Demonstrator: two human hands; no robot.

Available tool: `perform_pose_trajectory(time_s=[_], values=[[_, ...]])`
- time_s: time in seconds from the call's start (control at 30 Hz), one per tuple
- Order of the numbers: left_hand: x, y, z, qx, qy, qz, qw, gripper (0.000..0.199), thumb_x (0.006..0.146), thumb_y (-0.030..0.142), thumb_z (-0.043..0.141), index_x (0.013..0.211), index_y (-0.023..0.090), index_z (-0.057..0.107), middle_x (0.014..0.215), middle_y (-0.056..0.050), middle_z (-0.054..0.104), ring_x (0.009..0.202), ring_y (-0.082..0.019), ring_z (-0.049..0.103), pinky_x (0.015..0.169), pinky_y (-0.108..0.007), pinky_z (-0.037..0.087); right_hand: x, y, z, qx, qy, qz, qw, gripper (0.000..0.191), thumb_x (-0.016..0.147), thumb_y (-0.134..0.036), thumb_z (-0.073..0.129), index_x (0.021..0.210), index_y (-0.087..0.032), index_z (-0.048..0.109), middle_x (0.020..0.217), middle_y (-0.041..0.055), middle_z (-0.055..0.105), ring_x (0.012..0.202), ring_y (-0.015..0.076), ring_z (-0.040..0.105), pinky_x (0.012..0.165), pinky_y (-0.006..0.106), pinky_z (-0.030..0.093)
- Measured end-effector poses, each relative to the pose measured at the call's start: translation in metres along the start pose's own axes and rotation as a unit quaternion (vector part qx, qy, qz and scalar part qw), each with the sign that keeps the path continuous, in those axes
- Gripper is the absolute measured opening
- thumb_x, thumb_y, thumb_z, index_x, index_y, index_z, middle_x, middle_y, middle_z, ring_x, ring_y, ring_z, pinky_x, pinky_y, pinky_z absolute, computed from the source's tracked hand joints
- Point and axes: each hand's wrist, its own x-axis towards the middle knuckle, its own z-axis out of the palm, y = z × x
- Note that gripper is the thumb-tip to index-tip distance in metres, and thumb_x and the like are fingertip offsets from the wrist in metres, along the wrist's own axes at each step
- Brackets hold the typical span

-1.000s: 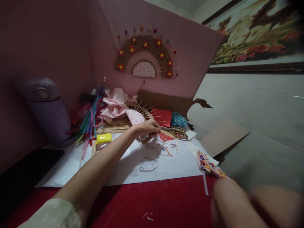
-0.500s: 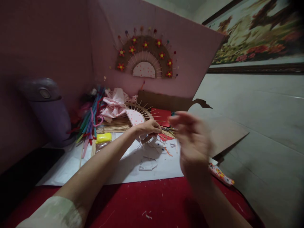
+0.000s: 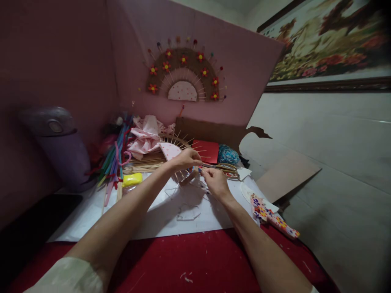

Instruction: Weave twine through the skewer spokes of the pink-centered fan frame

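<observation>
A fan-shaped piece with a dotted pink half circle (image 3: 171, 151) and thin sticks spreading from it lies at the middle of the table. My left hand (image 3: 187, 158) is closed over its right side, fingers pinched at the rim. Just to the right, my right hand (image 3: 216, 181) is closed too, its fingertips together close to my left fingers. What either hand pinches is too small to make out. Loose thread and scraps lie on the white sheet (image 3: 159, 219) below. Scissors (image 3: 227, 167) rest behind my right hand.
Yellow clay (image 3: 132, 179), coloured pipe cleaners (image 3: 117, 152) and a purple bottle (image 3: 65, 152) stand or lie at the left. Behind are crumpled pink cloth (image 3: 146, 134), red card (image 3: 206, 151) and blue yarn (image 3: 228, 154). Flowered cloth (image 3: 275, 217) is at the right.
My right hand has come down and left from its raised, blurred position to beside my left hand. The blue yarn and more of the flowered cloth now show. The view has shifted slightly.
</observation>
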Motion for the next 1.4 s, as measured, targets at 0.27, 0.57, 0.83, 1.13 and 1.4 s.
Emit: perform_pose_trajectory(time_s=[0.27, 0.57, 0.83, 1.13, 1.4], values=[[-0.025, 0.005, -0.036, 0.184, 0.443, -0.179, 0.859, 0.038, 0.073, 0.027, 0.060, 0.107, 0.011, 0.053, 0.114, -0.017, 0.053, 0.111, -0.028, 0.049, 0.088, -0.038, 0.040, -0.006, -0.006, -0.002, -0.028, 0.040, 0.012, 0.999, 0.027, 0.080, -0.039, 0.046, 0.068, -0.021, 0.064, 0.064, 0.0019, 0.063, 0.060, 0.0156, 0.053, 0.056, 0.024, 0.032], [-0.057, -0.023, -0.006, -0.349, 0.295, -0.310, 0.834, 0.007, 0.074, 0.013, 0.059, 0.078, 0.010, 0.055, 0.065, -0.008, 0.059, 0.064, -0.018, 0.061, 0.063, -0.030, 0.052, -0.005, 0.002, 0.005, 0.039, 0.059, 0.007, 0.997, 0.033, 0.080, -0.042, 0.046, 0.065, -0.018, 0.063, 0.059, 0.0016, 0.060, 0.057, 0.0148, 0.051, 0.054, 0.023, 0.034], [-0.056, -0.024, 0.004, -0.538, 0.252, -0.228, 0.772, 0.013, 0.072, 0.002, 0.058, 0.080, 0.012, 0.060, 0.069, -0.005, 0.065, 0.060, -0.013, 0.061, 0.065, -0.027, 0.052, -0.008, -0.002, 0.004, 0.083, 0.063, -0.036, 0.994, 0.033, 0.079, -0.044, 0.048, 0.070, -0.018, 0.067, 0.060, 0.0016, 0.061, 0.057, 0.0146, 0.051, 0.054, 0.023, 0.035], [-0.069, -0.003, 0.004, -0.525, 0.195, -0.069, 0.825, 0.022, 0.067, 0.009, 0.067, 0.087, 0.011, 0.060, 0.082, -0.010, 0.068, 0.066, -0.020, 0.066, 0.057, -0.028, 0.052, -0.028, -0.030, -0.005, 0.096, 0.069, -0.053, 0.992, 0.032, 0.081, -0.043, 0.052, 0.063, -0.017, 0.057, 0.053, -0.0022, 0.050, 0.050, 0.0102, 0.041, 0.050, 0.022, 0.030], [-0.063, 0.025, -0.021, -0.518, 0.242, 0.093, 0.815, 0.028, 0.063, 0.008, 0.069, 0.089, 0.017, 0.062, 0.085, -0.003, 0.068, 0.074, -0.016, 0.065, 0.069, -0.030, 0.054, -0.040, -0.039, 0.000, 0.180, 0.034, -0.044, 0.982, 0.030, 0.087, -0.041, 0.043, 0.082, -0.017, 0.061, 0.049, -0.0049, 0.042, 0.046, 0.0099, 0.039, 0.046, 0.021, 0.029]])
